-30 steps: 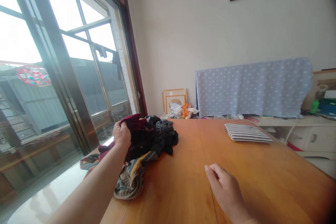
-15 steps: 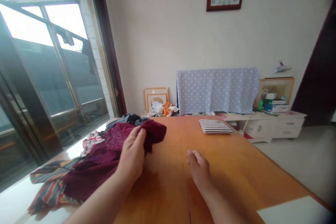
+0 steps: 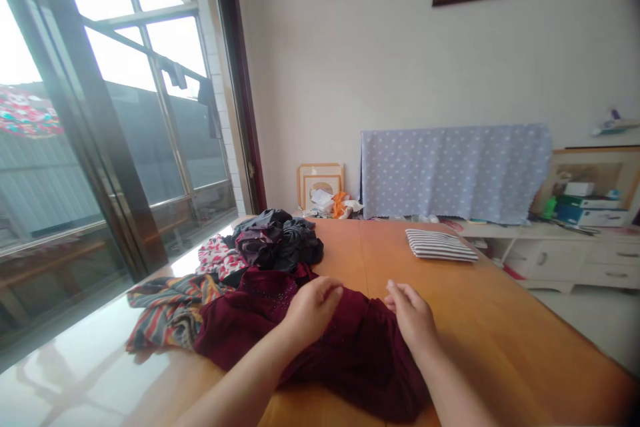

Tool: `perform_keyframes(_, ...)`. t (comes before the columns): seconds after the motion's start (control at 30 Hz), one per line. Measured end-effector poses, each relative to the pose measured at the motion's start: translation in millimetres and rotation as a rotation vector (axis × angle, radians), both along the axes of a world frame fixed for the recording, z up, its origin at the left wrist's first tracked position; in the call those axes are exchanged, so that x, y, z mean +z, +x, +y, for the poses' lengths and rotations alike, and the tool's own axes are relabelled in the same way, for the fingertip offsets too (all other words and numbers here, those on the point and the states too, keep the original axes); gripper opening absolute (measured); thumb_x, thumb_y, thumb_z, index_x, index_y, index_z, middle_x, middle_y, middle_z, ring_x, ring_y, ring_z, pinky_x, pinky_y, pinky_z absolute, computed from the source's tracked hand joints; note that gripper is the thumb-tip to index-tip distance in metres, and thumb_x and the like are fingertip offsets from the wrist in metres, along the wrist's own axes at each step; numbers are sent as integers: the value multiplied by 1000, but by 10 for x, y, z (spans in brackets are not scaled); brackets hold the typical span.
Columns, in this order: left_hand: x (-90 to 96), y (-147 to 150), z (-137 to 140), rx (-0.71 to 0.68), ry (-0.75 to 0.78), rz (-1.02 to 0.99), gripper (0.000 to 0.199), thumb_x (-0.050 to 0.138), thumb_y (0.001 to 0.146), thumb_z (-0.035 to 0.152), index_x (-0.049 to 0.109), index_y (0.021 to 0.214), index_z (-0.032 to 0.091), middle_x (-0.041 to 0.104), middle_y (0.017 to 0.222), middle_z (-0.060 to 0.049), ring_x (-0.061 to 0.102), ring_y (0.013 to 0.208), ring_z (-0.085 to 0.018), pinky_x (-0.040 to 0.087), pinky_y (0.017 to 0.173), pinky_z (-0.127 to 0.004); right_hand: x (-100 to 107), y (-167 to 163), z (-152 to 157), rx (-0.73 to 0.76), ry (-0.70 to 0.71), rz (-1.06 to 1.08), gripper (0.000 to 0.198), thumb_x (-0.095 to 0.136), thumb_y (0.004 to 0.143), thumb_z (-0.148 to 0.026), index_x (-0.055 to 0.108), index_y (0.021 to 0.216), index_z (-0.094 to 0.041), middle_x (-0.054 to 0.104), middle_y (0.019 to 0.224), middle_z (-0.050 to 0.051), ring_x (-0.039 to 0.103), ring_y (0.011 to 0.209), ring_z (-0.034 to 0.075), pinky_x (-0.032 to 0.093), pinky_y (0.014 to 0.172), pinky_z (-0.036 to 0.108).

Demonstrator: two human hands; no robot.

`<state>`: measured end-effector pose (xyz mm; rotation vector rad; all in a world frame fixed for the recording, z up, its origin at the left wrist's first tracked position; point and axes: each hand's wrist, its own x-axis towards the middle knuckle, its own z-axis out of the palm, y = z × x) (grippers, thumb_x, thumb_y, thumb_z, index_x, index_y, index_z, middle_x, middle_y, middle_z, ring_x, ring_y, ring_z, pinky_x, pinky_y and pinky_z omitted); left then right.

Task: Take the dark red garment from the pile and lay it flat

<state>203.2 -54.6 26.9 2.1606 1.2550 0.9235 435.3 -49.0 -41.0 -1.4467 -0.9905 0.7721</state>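
Observation:
A maroon garment [image 3: 360, 353] with small sparkling dots lies loosely spread across the middle of the wooden table [image 3: 480, 327]. My left hand [image 3: 315, 310] is over its middle, fingers curled closed on the cloth. At the garment's right edge, my right hand [image 3: 414, 320] has its thumb and fingers pinched together on the fabric. The left part of the garment rests against a striped multicolour cloth [image 3: 175, 310]. Behind it sits a heap of dark clothes [image 3: 285, 237], with a white-and-red patterned cloth [image 3: 220, 259] at its left side.
A folded black-and-white striped cloth [image 3: 440, 245] lies at the table's far right. Beyond the table stand a low white cabinet [image 3: 590, 260] and something draped with a dotted blue-grey cloth [image 3: 450, 173]. Glass windows [image 3: 170, 113] are on the left.
The maroon garment has been pulled from the pile toward the right and front, and now spreads under both hands. My right hand, apart from it earlier, has come to its edge. The view has turned left.

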Motion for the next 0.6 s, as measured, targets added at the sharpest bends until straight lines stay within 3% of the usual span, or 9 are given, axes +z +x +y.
perform_keyframes(0.07,51,-261,231,194,100,249,37,51,94,46,69,117,23,68,119,-10,60,111,-27,45,98,-39,30,-117,-88,181,20,-235,67,58,80,-70,67,123,-19,73,110,12,68,104,29,51,91,38)
perform_keyframes(0.13,80,-475,373,306,94,488,51,63,84,52,64,126,24,64,128,-14,56,119,-35,43,100,-48,73,-232,-201,353,24,-518,81,66,75,-68,54,143,-26,63,135,11,57,125,33,42,104,43)
perform_keyframes(0.2,67,-583,412,296,25,638,54,71,75,51,67,121,23,66,121,-15,57,117,-38,43,98,-51,119,-322,-302,466,-7,-756,90,73,70,-63,46,150,-32,56,144,9,48,133,36,36,109,47)
perform_keyframes(0.23,48,-588,400,269,-7,669,45,71,75,47,70,113,23,68,115,-15,59,113,-37,44,96,-49,139,-353,-338,490,-27,-836,90,75,70,-59,46,150,-32,57,143,9,48,132,36,36,108,47)
perform_keyframes(0.3,-1,-509,338,204,-47,661,24,64,80,36,73,98,23,71,102,-11,65,101,-30,48,88,-40,167,-377,-368,495,-54,-925,72,72,75,-50,55,142,-33,64,130,9,57,121,33,41,100,42)
perform_keyframes(0.37,-35,-352,271,112,-77,624,18,56,85,28,73,90,23,73,91,-5,66,87,-21,48,77,-29,174,-333,-342,442,-73,-973,43,64,81,-42,69,123,-35,70,110,7,64,106,29,44,89,37)
perform_keyframes(0.43,-30,-184,251,-80,-153,546,17,57,85,29,73,87,23,72,82,0,65,76,-15,47,67,-23,158,-207,-274,287,-96,-999,27,58,85,-39,74,106,-34,70,98,6,66,95,27,44,80,35)
perform_keyframes(0.53,57,-41,389,-312,-222,325,27,52,91,36,71,100,18,72,86,-2,66,72,-14,48,63,-22,105,91,-137,-110,-98,-917,34,54,87,-43,72,113,-31,68,104,9,64,95,29,44,75,37)
perform_keyframes(0.6,134,-56,590,-211,-114,268,36,44,96,38,69,109,16,73,94,-6,68,79,-16,51,73,-27,60,279,-58,-305,-61,-784,43,52,87,-46,68,122,-28,67,108,12,63,96,30,46,76,39)
